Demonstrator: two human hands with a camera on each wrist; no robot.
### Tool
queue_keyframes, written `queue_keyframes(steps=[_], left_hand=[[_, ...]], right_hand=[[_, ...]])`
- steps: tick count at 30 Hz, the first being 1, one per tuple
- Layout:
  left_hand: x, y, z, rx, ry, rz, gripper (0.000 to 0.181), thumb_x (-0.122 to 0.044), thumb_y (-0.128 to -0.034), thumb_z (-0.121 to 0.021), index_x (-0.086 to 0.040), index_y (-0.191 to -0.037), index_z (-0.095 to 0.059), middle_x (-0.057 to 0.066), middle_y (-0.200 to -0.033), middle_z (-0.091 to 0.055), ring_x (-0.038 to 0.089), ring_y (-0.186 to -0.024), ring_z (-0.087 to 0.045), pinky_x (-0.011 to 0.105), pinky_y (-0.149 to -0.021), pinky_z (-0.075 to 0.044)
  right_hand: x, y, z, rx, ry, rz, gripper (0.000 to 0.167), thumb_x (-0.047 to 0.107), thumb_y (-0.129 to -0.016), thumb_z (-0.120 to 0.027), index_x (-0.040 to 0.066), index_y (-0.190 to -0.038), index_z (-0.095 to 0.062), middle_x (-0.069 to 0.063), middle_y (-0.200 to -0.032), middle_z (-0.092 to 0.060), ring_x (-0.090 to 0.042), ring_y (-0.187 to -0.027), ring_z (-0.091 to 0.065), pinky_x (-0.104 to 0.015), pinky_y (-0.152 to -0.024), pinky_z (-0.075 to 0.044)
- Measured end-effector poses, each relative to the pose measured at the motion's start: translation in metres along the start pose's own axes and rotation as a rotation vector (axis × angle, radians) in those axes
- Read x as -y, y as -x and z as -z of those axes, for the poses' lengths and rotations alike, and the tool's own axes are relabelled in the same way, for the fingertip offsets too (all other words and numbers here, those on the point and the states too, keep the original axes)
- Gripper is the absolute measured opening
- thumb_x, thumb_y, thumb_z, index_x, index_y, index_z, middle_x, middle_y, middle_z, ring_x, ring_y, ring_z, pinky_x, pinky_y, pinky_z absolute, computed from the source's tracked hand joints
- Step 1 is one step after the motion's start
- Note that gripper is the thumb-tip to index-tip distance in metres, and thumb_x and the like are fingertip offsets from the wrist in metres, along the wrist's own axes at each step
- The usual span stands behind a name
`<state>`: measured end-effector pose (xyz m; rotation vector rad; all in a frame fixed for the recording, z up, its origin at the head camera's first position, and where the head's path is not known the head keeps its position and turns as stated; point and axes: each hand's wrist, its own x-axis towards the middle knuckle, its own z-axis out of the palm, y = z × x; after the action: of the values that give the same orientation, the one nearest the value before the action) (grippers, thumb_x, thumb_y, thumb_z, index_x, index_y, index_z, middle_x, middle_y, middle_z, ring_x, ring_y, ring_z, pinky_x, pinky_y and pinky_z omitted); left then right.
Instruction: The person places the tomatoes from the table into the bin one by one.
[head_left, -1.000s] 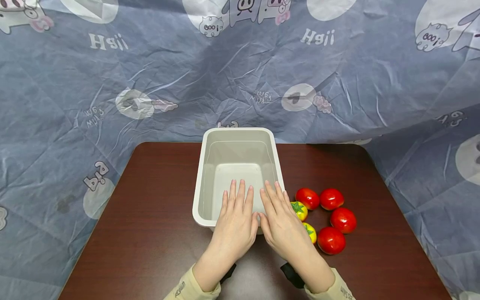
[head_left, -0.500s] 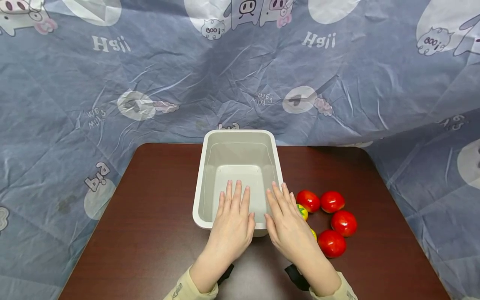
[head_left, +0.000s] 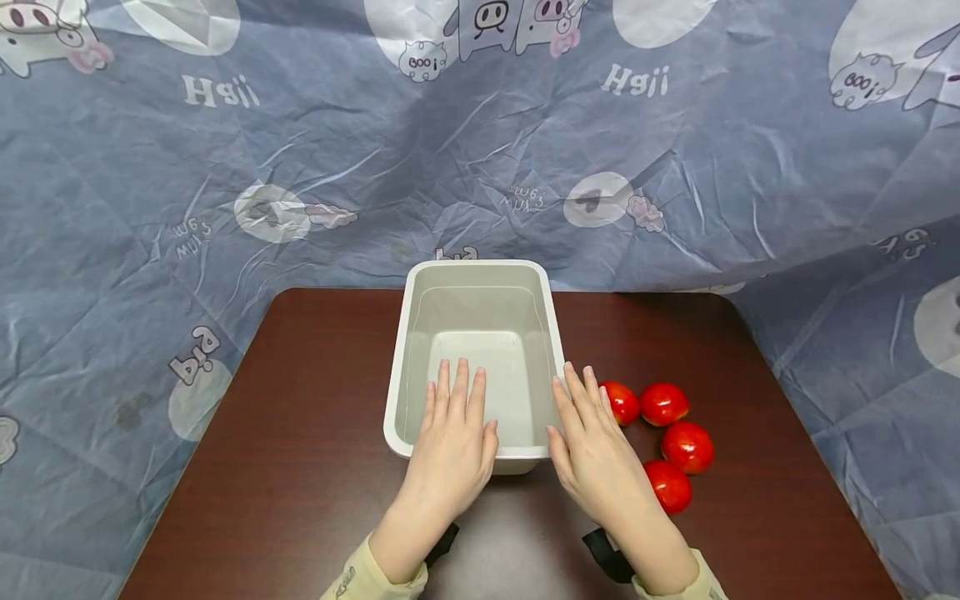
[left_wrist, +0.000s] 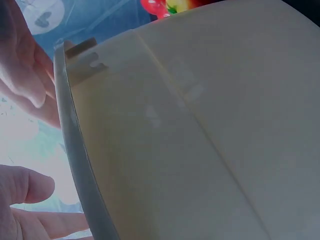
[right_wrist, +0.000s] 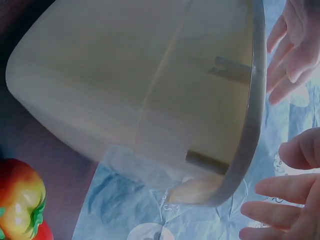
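Note:
My left hand (head_left: 450, 454) is held palm down over the front left of a pale grey plastic bin (head_left: 480, 450), fingers straight and pointing away. My right hand (head_left: 603, 462) reaches in the same way past the bin's front right corner, close to the tomatoes. Neither hand holds anything. In both wrist views, the hands stand above the bin's rim (right_wrist: 255, 100), apart from it. Several glossy red tomatoes (head_left: 687, 447) lie to the right of the bin. A yellow-red tomato with a green calyx (right_wrist: 22, 202) shows in the right wrist view; the right hand hides it from the head view.
The bin stands at the middle of a dark brown wooden table (head_left: 322, 400). Behind the table hangs a blue cloth (head_left: 420, 167) with cartoon prints. Black straps (head_left: 607, 554) are on both wrists, below light yellow sleeves (head_left: 375, 575).
My hands have moved apart, the left one leftward and the right one rightward. The right hand now covers the yellow tomatoes that showed earlier. Bin and red tomatoes have stayed put.

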<state>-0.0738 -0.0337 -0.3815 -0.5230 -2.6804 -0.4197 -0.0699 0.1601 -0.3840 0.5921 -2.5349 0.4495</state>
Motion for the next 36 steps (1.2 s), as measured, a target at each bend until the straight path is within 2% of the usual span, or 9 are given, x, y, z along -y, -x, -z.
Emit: queue_keyframes(steps=[12, 23, 33, 36], left_hand=[[0.014, 0.003, 0.003, 0.028, 0.022, 0.067, 0.056, -0.023, -0.0988, -0.052, 0.005, -0.145, -0.041, 0.028, -0.153, -0.035, 0.048, -0.146, -0.022, 0.058, -0.114, -0.028], [0.026, 0.007, 0.004, 0.016, 0.022, 0.099, 0.057, -0.022, -0.0991, -0.052, 0.006, -0.147, -0.038, 0.029, -0.151, -0.036, 0.05, -0.144, -0.023, 0.059, -0.112, -0.029], [0.041, 0.011, 0.007, 0.006, 0.041, 0.155, 0.06, -0.022, -0.099, -0.053, 0.006, -0.149, -0.035, 0.031, -0.152, -0.034, 0.052, -0.144, -0.022, 0.06, -0.112, -0.029], [0.045, 0.013, 0.007, 0.005, 0.046, 0.177, 0.061, -0.022, -0.0989, -0.053, 0.006, -0.149, -0.033, 0.032, -0.151, -0.034, 0.052, -0.144, -0.021, 0.061, -0.112, -0.028]], right_hand=[[-0.01, 0.009, 0.008, 0.046, -0.009, -0.092, 0.056, 0.009, -0.088, -0.066, -0.006, -0.139, -0.05, -0.022, -0.151, -0.042, -0.046, -0.141, -0.034, -0.058, -0.108, -0.035], [-0.019, 0.019, 0.012, 0.063, -0.012, -0.144, 0.058, 0.01, -0.087, -0.067, -0.004, -0.14, -0.05, -0.022, -0.151, -0.041, -0.047, -0.141, -0.033, -0.056, -0.109, -0.034], [-0.028, 0.027, 0.016, 0.112, -0.005, -0.203, 0.058, 0.013, -0.089, -0.064, -0.005, -0.142, -0.047, -0.024, -0.152, -0.038, -0.048, -0.141, -0.031, -0.056, -0.11, -0.032], [-0.031, 0.03, 0.016, 0.105, -0.005, -0.212, 0.058, 0.012, -0.089, -0.064, -0.006, -0.141, -0.047, -0.024, -0.151, -0.039, -0.049, -0.14, -0.032, -0.058, -0.107, -0.034]])
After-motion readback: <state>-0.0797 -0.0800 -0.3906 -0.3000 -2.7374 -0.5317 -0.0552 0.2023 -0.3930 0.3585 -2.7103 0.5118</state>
